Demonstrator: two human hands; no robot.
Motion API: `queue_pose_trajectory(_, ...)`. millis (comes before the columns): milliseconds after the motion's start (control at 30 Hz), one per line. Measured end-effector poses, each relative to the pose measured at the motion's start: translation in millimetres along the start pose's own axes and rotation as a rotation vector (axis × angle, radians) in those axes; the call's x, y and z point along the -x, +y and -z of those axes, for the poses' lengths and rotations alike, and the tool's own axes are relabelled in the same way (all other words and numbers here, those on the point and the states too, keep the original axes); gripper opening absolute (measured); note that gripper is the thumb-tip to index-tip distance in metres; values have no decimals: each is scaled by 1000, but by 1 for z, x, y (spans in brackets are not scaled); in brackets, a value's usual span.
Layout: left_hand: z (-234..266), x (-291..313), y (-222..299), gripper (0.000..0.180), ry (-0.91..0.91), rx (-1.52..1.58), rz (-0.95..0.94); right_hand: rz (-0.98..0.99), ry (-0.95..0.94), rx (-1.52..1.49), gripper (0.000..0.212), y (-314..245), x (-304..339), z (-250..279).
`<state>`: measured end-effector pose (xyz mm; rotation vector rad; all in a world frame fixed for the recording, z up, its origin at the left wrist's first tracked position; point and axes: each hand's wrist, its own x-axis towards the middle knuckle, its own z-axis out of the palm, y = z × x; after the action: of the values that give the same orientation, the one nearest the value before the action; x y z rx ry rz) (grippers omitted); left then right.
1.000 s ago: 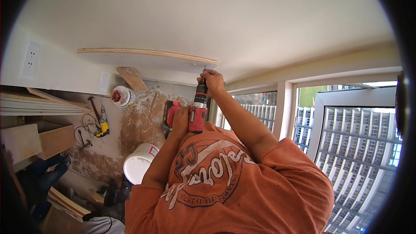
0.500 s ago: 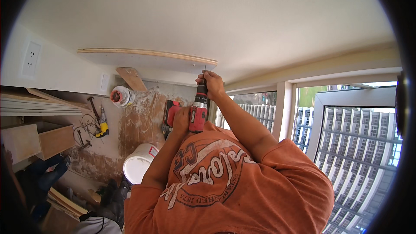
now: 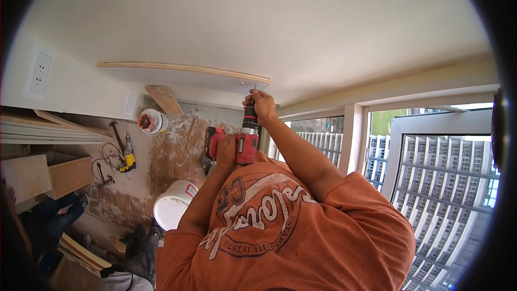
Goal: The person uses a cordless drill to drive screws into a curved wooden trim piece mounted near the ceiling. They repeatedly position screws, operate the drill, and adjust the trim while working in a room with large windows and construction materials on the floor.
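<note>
A red and black cordless drill (image 3: 247, 143) stands upright in front of my chest, its chuck toward the board. My left hand (image 3: 226, 150) is closed round its grip, above the battery side. Just beyond the chuck, the fingers of my right hand (image 3: 263, 106) pinch a thin metal screw (image 3: 255, 87) at the drill's tip. That screw points at the right end of a pale board (image 3: 183, 74) with a layered wood edge, set against the wall. A small light fastener head (image 3: 242, 83) shows on the board beside it. The bit is hidden by my fingers.
An angled wood piece (image 3: 164, 100) sits beneath the board. Below are a white bucket (image 3: 173, 205), a small tub (image 3: 153, 122), a hammer (image 3: 115, 132) and a yellow corded tool (image 3: 128, 160). Cabinet boxes (image 3: 70, 175) and another person's legs (image 3: 59, 215) are at left; windows (image 3: 396, 129) at right.
Hardly anything differs. The view has shifted very slightly, and both hands keep the same hold on the drill and screw.
</note>
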<state>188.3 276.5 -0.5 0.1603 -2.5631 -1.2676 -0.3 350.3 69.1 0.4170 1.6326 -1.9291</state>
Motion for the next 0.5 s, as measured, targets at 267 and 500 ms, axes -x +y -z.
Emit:
queue_pose_trajectory(267,-1,-5,-10,32,-70,-6,58,11,-8,-41,27,4,-1,1)
queue_pose_trajectory(500,-3,-10,-3,29,43,-54,-9,70,-27,316,51,35,47,10)
